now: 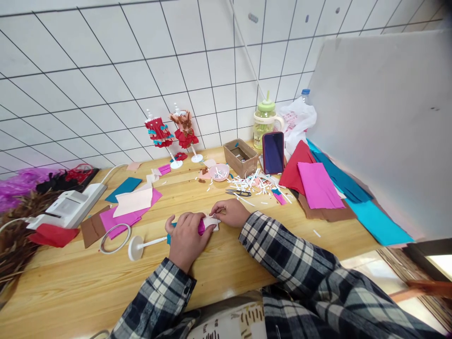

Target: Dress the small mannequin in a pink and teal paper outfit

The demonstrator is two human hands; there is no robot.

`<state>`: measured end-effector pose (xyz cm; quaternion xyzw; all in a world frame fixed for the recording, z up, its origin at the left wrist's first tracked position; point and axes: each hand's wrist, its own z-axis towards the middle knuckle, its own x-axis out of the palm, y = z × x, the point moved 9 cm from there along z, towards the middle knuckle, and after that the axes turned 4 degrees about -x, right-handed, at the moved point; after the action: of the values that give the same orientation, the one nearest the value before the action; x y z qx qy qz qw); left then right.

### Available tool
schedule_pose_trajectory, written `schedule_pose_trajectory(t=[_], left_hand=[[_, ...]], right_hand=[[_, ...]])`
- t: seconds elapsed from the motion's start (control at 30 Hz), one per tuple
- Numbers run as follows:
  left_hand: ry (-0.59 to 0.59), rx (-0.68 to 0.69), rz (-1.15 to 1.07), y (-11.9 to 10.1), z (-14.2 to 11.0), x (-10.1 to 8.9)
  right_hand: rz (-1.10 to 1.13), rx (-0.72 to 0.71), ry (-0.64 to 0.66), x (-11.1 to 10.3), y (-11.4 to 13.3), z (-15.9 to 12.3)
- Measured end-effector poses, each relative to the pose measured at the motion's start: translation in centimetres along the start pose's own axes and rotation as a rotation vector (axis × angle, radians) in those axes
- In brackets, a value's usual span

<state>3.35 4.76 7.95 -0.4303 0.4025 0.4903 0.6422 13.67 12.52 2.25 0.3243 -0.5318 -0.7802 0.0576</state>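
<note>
A small white stand (pixel 137 248) lies on its side on the wooden table, its round base to the left and its stem running under my left hand (pixel 189 235). My left fingers are wrapped over its right-hand part, where teal and magenta paper (pixel 201 228) and a pale whitish piece (pixel 212 221) show. My right hand (pixel 231 213) pinches at the edge of that pale piece with thumb and forefinger. Exactly what lies between those fingertips is too small to make out. Much of the stand's upper part is hidden by my left hand.
Two dressed mini mannequins (pixel 158 132) stand at the back. Thread snips (pixel 238 192) lie by paper scraps (pixel 257 181), a pink dish (pixel 219 173), a box (pixel 241 157) and a phone (pixel 273 153). Coloured paper sheets (pixel 319 186) flank both sides; a wire ring (pixel 116 238) lies left.
</note>
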Motion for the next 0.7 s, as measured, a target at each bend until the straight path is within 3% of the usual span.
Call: schedule_pose_trajectory(t=[0.23,0.37,0.5,0.7], left_hand=[[-0.018,-0.016,0.033,-0.2,-0.1,-0.4],[0.037,-0.025,0.036,-0.4,0.0,-0.8],[0.071,-0.132,-0.026,1.4,1.8,-1.9],[0.333,-0.195,-0.077,3.5,5.7,0.4]], right_hand=[[0.049,0.113,-0.098,-0.4,-1.5,0.2],[0.061,0.126,-0.150,-0.7,-1.9,0.4],[0.078,0.106,-0.164,-0.6,-2.1,0.5],[0.095,0.093,-0.188,-0.5,-2.2,0.7]])
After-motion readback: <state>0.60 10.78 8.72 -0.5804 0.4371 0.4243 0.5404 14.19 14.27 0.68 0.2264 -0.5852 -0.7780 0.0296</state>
